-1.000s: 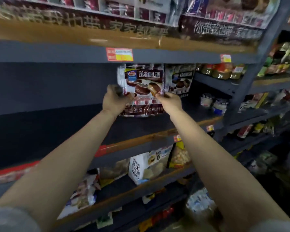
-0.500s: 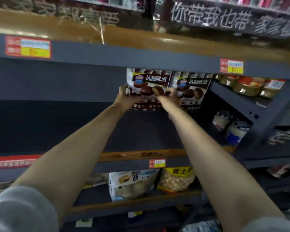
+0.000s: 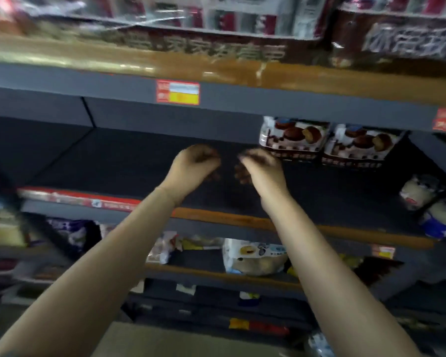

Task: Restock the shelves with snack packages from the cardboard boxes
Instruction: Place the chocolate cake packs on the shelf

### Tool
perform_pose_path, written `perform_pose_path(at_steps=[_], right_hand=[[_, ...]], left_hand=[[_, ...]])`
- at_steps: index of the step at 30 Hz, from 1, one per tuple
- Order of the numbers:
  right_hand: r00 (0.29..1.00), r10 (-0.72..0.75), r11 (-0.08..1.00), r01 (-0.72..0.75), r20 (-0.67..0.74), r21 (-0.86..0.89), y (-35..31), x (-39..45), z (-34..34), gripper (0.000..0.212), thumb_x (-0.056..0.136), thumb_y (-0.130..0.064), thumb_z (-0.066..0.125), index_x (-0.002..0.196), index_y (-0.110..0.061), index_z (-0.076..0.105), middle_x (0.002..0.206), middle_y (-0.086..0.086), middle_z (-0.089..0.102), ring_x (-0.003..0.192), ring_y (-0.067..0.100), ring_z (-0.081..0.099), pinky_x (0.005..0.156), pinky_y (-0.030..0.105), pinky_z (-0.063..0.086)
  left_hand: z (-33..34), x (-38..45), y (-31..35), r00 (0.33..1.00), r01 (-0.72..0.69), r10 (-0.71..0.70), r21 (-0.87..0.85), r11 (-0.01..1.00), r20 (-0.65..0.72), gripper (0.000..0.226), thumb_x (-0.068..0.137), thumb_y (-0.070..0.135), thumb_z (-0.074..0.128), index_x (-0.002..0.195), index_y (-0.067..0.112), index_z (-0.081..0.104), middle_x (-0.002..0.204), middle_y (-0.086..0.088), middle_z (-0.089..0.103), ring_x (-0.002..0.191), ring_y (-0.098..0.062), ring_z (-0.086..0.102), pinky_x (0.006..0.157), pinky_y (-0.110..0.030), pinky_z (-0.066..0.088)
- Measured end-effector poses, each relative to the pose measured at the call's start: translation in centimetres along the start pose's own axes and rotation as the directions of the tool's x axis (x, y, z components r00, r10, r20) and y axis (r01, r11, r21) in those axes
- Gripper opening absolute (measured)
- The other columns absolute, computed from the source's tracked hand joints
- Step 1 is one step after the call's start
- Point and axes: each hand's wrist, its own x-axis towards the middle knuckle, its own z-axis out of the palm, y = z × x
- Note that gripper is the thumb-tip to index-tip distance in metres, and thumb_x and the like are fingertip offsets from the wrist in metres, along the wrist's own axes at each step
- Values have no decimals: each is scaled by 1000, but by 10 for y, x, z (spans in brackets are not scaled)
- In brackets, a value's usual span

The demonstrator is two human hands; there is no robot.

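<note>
Both hands empty, fingers loosely curled: left hand (image 3: 195,163), right hand (image 3: 260,167), blurred over the dark shelf (image 3: 129,163). Two snack packages (image 3: 294,139) stand at the shelf's back right, tops cut off by the shelf above; print unreadable.

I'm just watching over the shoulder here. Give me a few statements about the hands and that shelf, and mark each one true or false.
1. Both hands are empty. True: the left hand and right hand hold nothing.
2. Two chocolate pie packages stand side by side on the dark shelf. True.
3. The right hand grips a package. False: it is clear of both.
4. The shelf left of the packages is full. False: it is bare there.
</note>
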Motion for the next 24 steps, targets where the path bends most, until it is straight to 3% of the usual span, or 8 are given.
perform_pose_path(at_steps=[5, 10, 15, 20, 24], right_hand=[[948, 17, 965, -98, 318, 243, 4, -79, 145, 19, 99, -3, 50, 87, -11, 62, 69, 6, 63, 57, 19, 59, 50, 27, 44], [892, 99, 993, -120, 441, 20, 51, -147, 336, 22, 98, -4, 54, 82, -14, 64, 65, 3, 64, 56, 18, 59, 54, 28, 44], [813, 276, 961, -250, 512, -120, 101, -208, 518, 20, 95, -11, 61, 77, -17, 65, 65, 4, 66, 61, 21, 60, 61, 33, 48], [662, 354, 928, -334, 661, -163, 103, -264, 662, 17, 99, -7, 56, 83, -13, 62, 59, 0, 63, 52, 14, 58, 47, 24, 46], [594, 348, 931, -307, 725, -195, 108, -270, 762, 15, 99, -8, 56, 86, -12, 63, 67, 4, 63, 57, 16, 60, 52, 26, 46]], left_hand=[[-159, -94, -33, 977, -30, 6, -109, 994, -214, 18, 93, -8, 57, 86, 7, 64, 74, -7, 69, 62, -19, 67, 62, -26, 54], [-324, -179, -132, 933, 155, -196, -155, 976, -302, 26, 93, -11, 54, 81, 11, 62, 62, 3, 69, 52, -9, 63, 59, -29, 49], [-485, -285, -211, 799, 262, -365, -270, 927, -479, 6, 86, 13, 69, 82, 17, 68, 70, -2, 68, 64, -19, 64, 67, -39, 53], [-609, -357, -246, 635, 339, -477, -336, 879, -608, 15, 98, 3, 60, 87, 12, 64, 71, -1, 65, 57, -10, 60, 65, -33, 49], [-691, -370, -287, 548, 351, -506, -367, 862, -666, 15, 99, 8, 60, 87, 16, 63, 66, 7, 63, 62, -15, 64, 64, -31, 51]])
